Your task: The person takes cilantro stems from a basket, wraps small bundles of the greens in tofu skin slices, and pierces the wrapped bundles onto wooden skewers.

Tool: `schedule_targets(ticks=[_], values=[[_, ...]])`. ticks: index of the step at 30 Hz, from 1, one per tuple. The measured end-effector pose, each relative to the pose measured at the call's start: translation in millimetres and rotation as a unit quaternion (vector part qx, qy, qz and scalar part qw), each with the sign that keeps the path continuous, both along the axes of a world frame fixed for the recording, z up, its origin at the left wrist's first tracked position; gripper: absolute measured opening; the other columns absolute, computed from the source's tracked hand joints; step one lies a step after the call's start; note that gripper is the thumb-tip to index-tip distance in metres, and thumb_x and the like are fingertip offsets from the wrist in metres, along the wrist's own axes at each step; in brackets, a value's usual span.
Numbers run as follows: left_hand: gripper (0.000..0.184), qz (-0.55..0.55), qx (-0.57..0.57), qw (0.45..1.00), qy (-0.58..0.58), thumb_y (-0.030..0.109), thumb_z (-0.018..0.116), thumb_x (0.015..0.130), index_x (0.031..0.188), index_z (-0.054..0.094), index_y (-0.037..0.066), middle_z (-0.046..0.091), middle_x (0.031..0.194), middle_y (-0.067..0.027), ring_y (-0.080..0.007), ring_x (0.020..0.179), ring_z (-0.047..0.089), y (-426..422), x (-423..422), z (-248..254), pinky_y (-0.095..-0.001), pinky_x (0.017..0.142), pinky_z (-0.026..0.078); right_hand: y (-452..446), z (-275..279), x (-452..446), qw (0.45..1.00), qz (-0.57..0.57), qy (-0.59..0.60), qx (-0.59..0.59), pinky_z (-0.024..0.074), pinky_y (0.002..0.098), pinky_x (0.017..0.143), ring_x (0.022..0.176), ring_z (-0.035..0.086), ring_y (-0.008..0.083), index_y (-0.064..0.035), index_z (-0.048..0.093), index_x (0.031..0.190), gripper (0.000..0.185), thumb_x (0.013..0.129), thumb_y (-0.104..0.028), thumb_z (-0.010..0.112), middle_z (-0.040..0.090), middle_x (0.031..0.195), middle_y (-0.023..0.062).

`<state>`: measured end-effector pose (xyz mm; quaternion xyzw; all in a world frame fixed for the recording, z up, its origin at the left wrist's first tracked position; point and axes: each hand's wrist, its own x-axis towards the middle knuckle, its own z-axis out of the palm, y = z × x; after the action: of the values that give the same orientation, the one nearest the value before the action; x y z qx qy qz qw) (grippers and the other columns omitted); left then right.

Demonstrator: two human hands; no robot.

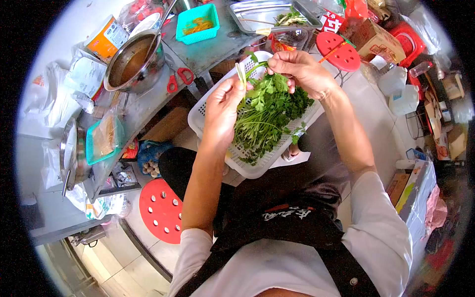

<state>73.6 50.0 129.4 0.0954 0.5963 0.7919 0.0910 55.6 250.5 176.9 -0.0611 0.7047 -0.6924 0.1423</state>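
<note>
In my left hand, thumb and fingers close on the pale stem end of a leafy herb sprig, coriander or celery by its look. My right hand pinches the upper part of the same sprig, with its fingertips together. Both hands are raised over a white perforated basket. Inside the basket lies a heap of the same leafy greens, with thin stems and dark leaves. The basket sits in front of my lap, and my forearms partly cover its sides.
On the metal table at left are a steel pot of brown liquid, red-handled scissors and a teal basket. A metal tray holds some greens. Red stools stand low at left and at upper right. Boxes and plastic jugs crowd the right.
</note>
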Motion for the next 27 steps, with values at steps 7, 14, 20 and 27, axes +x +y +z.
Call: schedule_targets(ticks=[7,14,20,27], values=[[0.014,-0.071,0.182,0.969,-0.153,0.020,0.055,0.090,0.091,0.056,0.007,0.058,0.093,-0.0015,-0.0141,0.082,0.058,7.4,6.9,-2.0,-0.0309,0.070,0.050,-8.4,-14.3,0.7,0.996,-0.037,0.052,-0.067,0.0428,0.0192,0.048,0.056,0.050,0.0046,-0.0033,0.063,0.095,0.022,0.081,-0.020,0.067,0.061,0.078,-0.0009],[0.015,-0.083,0.165,0.970,-0.155,0.022,0.057,0.089,0.097,0.058,0.009,0.059,0.093,-0.0002,-0.0125,0.076,0.056,9.2,6.4,-8.7,-0.0321,0.071,0.050,-28.9,-38.7,8.2,0.981,-0.125,0.015,-0.146,0.0390,0.0189,0.049,0.056,0.051,0.0050,-0.0057,0.069,0.082,0.013,0.075,-0.015,0.073,0.063,0.071,-0.0013],[0.018,-0.125,0.108,0.970,-0.179,0.022,0.059,0.087,0.097,0.059,0.007,0.061,0.091,-0.0020,-0.0131,0.071,0.058,1.3,3.0,-7.5,-0.0294,0.065,0.051,-18.8,-34.7,4.0,0.998,-0.006,0.015,-0.068,0.0421,0.0183,0.057,0.067,0.056,0.0060,-0.0023,0.067,0.095,0.021,0.077,-0.014,0.070,0.066,0.080,0.0014],[0.023,-0.186,0.102,0.949,-0.234,0.022,0.061,0.086,0.101,0.057,0.005,0.061,0.089,-0.0057,-0.0174,0.071,0.062,-13.1,0.8,-6.6,-0.0318,0.064,0.053,-28.0,-26.8,11.2,0.996,0.056,0.070,-0.014,0.0451,0.0196,0.064,0.072,0.056,0.0049,-0.0029,0.067,0.097,0.018,0.083,-0.014,0.064,0.066,0.083,0.0021]])
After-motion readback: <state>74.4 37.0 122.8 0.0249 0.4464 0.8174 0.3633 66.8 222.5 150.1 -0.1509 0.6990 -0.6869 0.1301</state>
